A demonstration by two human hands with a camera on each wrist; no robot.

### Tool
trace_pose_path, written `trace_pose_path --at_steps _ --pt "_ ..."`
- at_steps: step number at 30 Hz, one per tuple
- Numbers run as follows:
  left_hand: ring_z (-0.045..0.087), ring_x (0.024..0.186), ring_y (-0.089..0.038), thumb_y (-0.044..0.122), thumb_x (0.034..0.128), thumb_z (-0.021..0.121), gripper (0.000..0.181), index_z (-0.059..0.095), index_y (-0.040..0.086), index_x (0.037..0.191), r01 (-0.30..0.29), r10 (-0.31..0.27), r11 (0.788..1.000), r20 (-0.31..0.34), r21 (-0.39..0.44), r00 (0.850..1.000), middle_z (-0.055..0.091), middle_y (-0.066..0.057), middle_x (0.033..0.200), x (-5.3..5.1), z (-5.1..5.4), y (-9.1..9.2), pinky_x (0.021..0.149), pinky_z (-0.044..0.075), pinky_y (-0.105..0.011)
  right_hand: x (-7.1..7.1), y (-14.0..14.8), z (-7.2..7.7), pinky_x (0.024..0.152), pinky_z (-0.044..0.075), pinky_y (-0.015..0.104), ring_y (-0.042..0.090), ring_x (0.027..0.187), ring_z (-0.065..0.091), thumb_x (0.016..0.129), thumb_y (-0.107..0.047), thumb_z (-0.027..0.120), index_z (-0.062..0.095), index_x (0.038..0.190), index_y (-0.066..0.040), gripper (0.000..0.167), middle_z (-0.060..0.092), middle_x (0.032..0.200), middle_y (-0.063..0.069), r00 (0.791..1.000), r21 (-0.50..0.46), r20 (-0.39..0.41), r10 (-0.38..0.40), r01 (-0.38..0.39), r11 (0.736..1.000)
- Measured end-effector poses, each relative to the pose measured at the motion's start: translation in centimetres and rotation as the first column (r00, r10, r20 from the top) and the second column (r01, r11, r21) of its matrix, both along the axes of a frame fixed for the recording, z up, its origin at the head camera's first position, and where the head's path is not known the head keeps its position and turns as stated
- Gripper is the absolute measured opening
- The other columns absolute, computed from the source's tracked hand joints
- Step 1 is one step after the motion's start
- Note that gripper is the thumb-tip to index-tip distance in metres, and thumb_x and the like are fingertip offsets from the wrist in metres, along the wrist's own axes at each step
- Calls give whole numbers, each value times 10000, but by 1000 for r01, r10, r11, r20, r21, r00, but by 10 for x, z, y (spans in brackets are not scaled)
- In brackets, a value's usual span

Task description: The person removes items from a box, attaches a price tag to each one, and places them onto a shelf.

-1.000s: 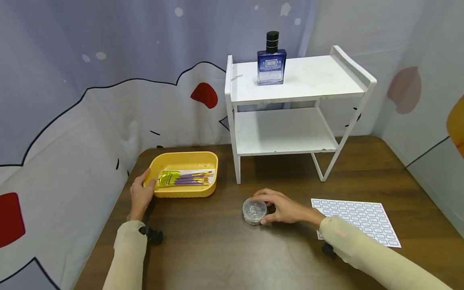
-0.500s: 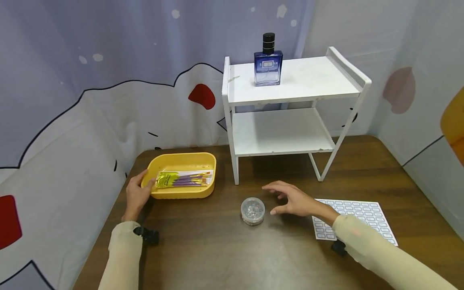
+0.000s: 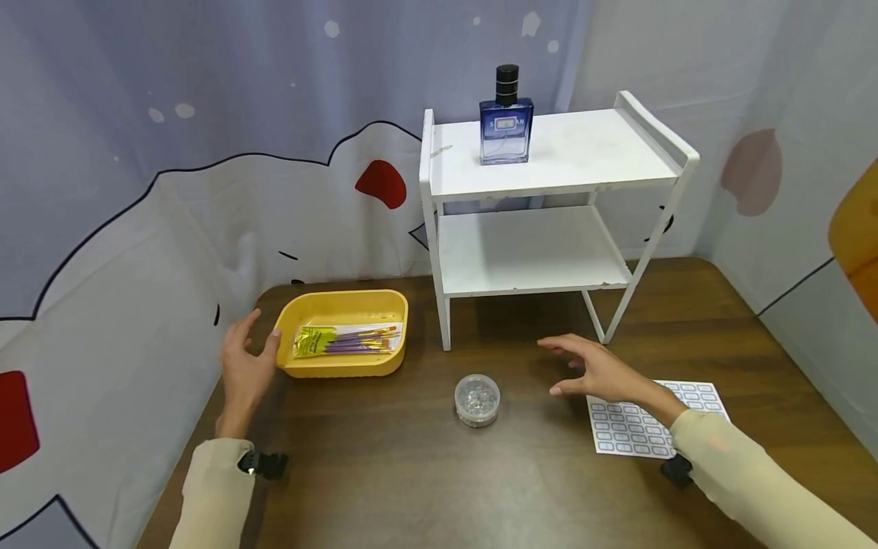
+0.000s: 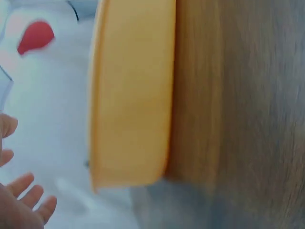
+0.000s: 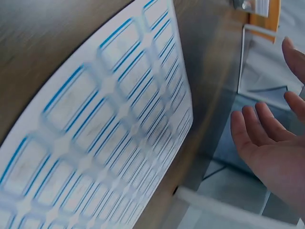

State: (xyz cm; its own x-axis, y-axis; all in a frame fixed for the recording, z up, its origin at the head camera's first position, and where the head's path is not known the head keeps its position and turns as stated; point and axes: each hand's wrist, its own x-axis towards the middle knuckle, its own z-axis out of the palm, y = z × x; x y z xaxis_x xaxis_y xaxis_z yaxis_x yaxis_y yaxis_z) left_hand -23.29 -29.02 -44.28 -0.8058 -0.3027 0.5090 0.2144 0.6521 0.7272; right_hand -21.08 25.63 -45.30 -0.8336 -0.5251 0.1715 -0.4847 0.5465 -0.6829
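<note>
My left hand (image 3: 245, 374) is just off the left end of a yellow tray (image 3: 343, 370), its fingers loosely bent around nothing. Inside the tray lies a pack of paintbrushes (image 3: 350, 340) with purple handles. In the left wrist view the tray's side wall (image 4: 133, 95) stands apart from the fingers. A round clear container (image 3: 477, 400) with silvery bits sits on the table, between the two hands. To its right my right hand (image 3: 604, 371) hovers with relaxed fingers and holds nothing. Beneath that arm lies a sheet of blue-framed labels (image 3: 631, 431), partly hidden by it.
A white two-tier shelf (image 3: 535, 252) stands at the back of the brown table (image 3: 411, 488). On its top tier is a blue perfume bottle (image 3: 506, 130) with a black cap. A printed curtain (image 3: 206, 221) hangs behind the table.
My right hand has let go of the round container and moved right, over the label sheet. The left hand has released the tray's rim and drawn back to the left.
</note>
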Motion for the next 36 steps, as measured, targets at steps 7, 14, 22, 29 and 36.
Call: trace_pose_path --at_steps 7,14,22,29,36 --pt "499 1285 -470 2 861 719 449 612 -56 1293 78 -93 992 -166 -97 982 562 -281 1365 20 17 37 1045 386 -623 7 31 2 889 552 530 405 1102 593 743 -226 885 519 1390 6 778 622 1248 220 999 72 -16 -43 44 996" --pt "525 1281 -432 40 813 778 469 641 -39 1255 295 -362 906 -195 -303 912 582 -263 1344 36 26 105 1065 401 -562 14 67 -2 846 524 514 354 1047 580 662 -245 926 521 1384 -14 859 608 1122 176 992 199 -35 -119 123 972" --pt "440 1423 -330 246 850 785 519 639 81 1320 591 -688 555 76 -586 722 516 -158 1485 68 23 208 1166 360 -493 20 85 -4 786 426 384 308 1022 482 585 -348 948 505 1397 -39 976 576 1132 180 988 334 -16 -152 149 931" --pt "306 1513 -250 464 1002 544 503 553 211 1436 728 -738 141 420 -671 529 377 -77 1603 84 3 286 1220 284 -425 22 83 -6 749 475 458 321 1002 497 529 -454 948 522 1406 -98 1038 552 1132 161 980 516 23 -199 159 842" --pt "221 1543 -188 576 1026 362 549 465 310 1495 790 -662 -68 620 -610 421 283 2 1651 87 -20 343 1239 242 -417 21 81 -9 773 449 494 348 1029 518 517 -497 931 565 1354 -105 993 574 1137 151 982 542 8 -189 155 826"
